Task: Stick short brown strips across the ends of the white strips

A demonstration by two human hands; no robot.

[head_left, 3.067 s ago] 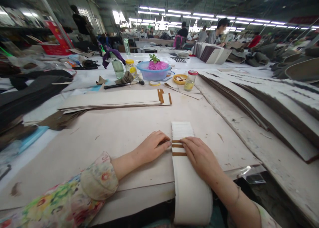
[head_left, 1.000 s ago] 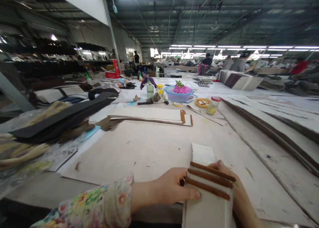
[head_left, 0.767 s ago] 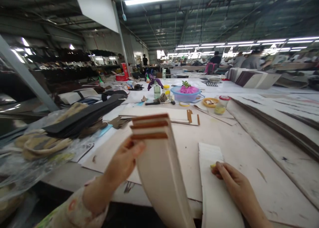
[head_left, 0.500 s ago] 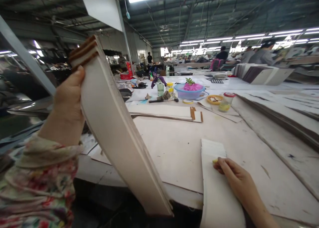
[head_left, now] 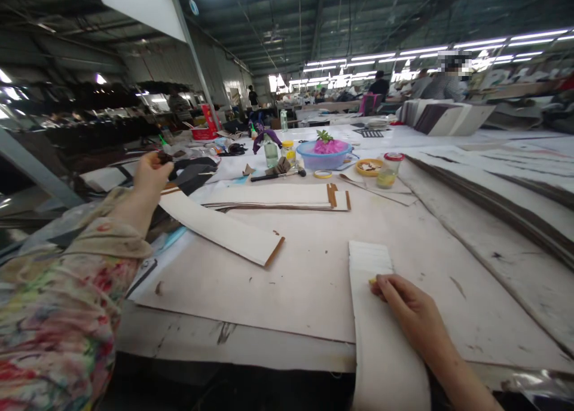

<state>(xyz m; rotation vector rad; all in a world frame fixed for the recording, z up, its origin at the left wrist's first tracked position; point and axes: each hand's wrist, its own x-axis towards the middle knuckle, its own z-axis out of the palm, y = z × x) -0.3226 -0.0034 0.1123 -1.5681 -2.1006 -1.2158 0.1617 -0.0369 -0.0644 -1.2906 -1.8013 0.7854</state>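
Brn-ended wht strip — slanted; plain strip — past tbl edge.

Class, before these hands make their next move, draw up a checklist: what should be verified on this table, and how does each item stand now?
1. Right hand over the near white strip: ok.
2. Near white strip wholly on the table: not ok, it runs past the front edge.
3. Yellow bit gripped by the right hand: cannot tell, only a little of it shows.
4. Left hand clear of the slanting strip: cannot tell, it overlaps one end in view.
5. Red-lidded jar closed: ok, lid on.
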